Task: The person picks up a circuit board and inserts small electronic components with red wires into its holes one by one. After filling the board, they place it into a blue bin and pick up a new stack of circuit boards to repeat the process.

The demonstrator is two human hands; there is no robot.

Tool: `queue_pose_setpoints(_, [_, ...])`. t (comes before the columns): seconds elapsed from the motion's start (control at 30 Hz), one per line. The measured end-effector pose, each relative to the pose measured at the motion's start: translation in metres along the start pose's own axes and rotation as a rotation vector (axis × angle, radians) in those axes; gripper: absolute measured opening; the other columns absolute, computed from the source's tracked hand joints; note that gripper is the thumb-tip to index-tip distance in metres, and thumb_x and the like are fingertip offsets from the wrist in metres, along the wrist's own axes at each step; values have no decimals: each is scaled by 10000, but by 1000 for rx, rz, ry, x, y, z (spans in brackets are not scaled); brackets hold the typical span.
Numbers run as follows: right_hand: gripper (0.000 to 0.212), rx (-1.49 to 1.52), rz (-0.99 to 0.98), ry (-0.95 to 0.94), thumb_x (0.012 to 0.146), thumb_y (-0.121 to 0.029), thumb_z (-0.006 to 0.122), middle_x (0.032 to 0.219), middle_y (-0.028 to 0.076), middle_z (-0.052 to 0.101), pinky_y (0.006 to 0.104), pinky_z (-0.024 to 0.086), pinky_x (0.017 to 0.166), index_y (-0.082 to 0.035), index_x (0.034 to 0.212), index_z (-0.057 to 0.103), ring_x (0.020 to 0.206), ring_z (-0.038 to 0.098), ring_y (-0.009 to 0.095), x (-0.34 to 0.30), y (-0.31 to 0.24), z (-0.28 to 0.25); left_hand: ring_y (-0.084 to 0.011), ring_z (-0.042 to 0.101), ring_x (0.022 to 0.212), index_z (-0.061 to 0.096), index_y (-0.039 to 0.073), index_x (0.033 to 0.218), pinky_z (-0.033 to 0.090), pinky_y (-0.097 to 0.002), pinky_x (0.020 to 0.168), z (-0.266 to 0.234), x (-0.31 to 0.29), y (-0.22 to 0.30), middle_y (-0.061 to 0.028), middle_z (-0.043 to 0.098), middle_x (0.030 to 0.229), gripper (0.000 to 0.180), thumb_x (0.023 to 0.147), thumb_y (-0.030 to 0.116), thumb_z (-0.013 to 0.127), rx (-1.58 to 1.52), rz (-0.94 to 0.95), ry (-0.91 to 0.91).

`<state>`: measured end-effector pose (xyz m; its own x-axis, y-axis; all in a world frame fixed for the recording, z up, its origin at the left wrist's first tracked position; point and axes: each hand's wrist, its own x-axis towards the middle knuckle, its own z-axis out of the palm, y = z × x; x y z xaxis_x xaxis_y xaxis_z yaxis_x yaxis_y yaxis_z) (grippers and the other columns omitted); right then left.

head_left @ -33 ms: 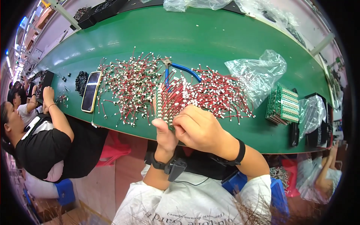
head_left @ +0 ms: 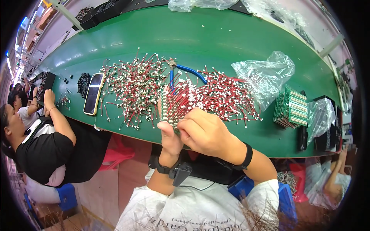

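My left hand holds a narrow green circuit board strip from below, thumb along its near end. A row of small white connectors with red wires runs along the strip, the wires fanning out to its right. Closed over the near end of the strip is my right hand, its fingertips pinched together; what lies between them is hidden. Around the strip spread a left pile and a right pile of short red wires with white connectors. Blue-handled cutting pliers lie just beyond the strip.
A phone and black small parts lie on the left of the green table. On the right are a clear plastic bag and a stack of green circuit boards. A co-worker sits at the left.
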<state>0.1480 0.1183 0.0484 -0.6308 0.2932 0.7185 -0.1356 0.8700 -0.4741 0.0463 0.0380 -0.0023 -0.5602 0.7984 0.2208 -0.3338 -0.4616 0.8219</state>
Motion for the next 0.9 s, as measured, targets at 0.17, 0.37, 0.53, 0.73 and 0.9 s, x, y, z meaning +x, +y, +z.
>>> queue_pose_setpoints(0.17, [225,-16,-63,-88,687,29,719,825,104,609,350,520,601,-1,890,627,701,615,270,0,5,-4,-247,539,1226,458,-3,1407,415,-407,1045,-1,1,0,-111,546,1366,892,928,741,345,29,-3,-31])
queue_pose_setpoints(0.37, [203,-54,-22,-118,688,18,723,826,113,614,350,515,599,2,866,625,699,615,276,0,1,-6,-243,496,1278,368,0,1464,374,-406,1085,-1,1,5,-114,504,1407,929,922,754,328,128,17,-66])
queue_pose_setpoints(0.53, [211,-83,-44,-44,675,9,740,813,109,617,346,504,576,-1,851,624,675,611,265,-2,-1,4,-234,506,1266,381,1,1459,383,-400,1077,1,0,9,-114,508,1404,928,920,755,330,163,-3,-63])
queue_pose_setpoints(0.73, [201,-157,7,136,729,-28,762,796,97,626,351,491,573,-9,889,641,681,603,266,5,4,1,-261,544,1228,342,-17,1475,427,-415,1041,-18,-3,5,-152,521,1402,871,960,686,345,-60,40,16])
queue_pose_setpoints(0.9, [182,-303,256,123,770,17,707,846,117,623,381,496,663,-58,936,705,764,615,304,13,57,-44,-299,518,1277,327,-5,1485,426,-452,1070,-39,0,23,-164,470,1456,815,982,636,351,-275,167,24])
